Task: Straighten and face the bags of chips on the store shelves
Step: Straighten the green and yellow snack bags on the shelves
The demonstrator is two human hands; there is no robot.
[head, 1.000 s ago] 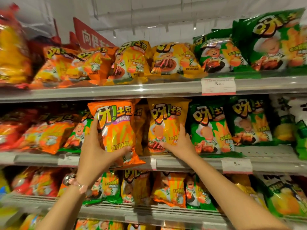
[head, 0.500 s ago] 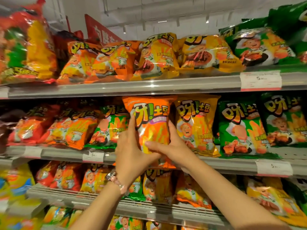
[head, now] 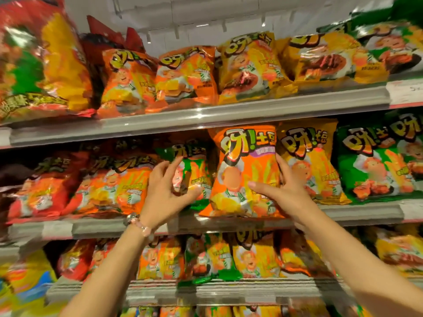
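The grey metal middle shelf (head: pixel 357 212) carries the glossy orange foil chip bag (head: pixel 246 172) upright, front out — the right hand (head: pixel 288 191) grips its right edge to steady it. Left of it, the left hand (head: pixel 165 191), fingers spread and empty, reaches the slumped green-orange bag (head: pixel 194 170).

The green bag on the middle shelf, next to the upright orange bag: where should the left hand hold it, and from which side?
Probably the green bag is best pinched at its side edges from the front by the left hand: it sits low, tucked behind its neighbours.
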